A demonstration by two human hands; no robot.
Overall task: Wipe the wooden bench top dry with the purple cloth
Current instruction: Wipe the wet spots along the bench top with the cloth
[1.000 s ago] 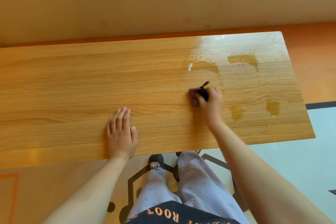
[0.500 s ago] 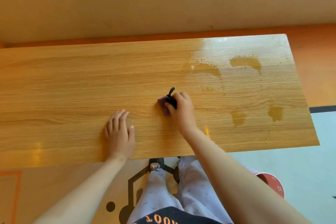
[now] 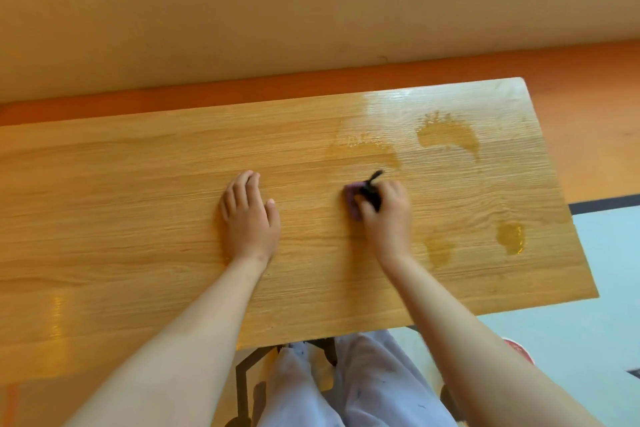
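The wooden bench top (image 3: 138, 204) runs across the view, its right part shiny with wet patches (image 3: 450, 135). A small purple cloth (image 3: 352, 199) with a black strap lies bunched on the wood right of centre. My right hand (image 3: 388, 215) grips it with curled fingers and presses it onto the bench. Most of the cloth is hidden under that hand. My left hand (image 3: 249, 218) lies flat on the wood, fingers straight, palm down, a little left of the cloth.
More puddles sit near the right end (image 3: 510, 237) and below the right hand (image 3: 440, 250). A tan wall (image 3: 311, 3) rises behind the bench above an orange floor strip. My legs in pale trousers (image 3: 346, 388) stand at the front edge.
My right hand slid the cloth left, then back toward the right. The view shifted, so the bench sits lower and my left hand lies farther in from the front edge.
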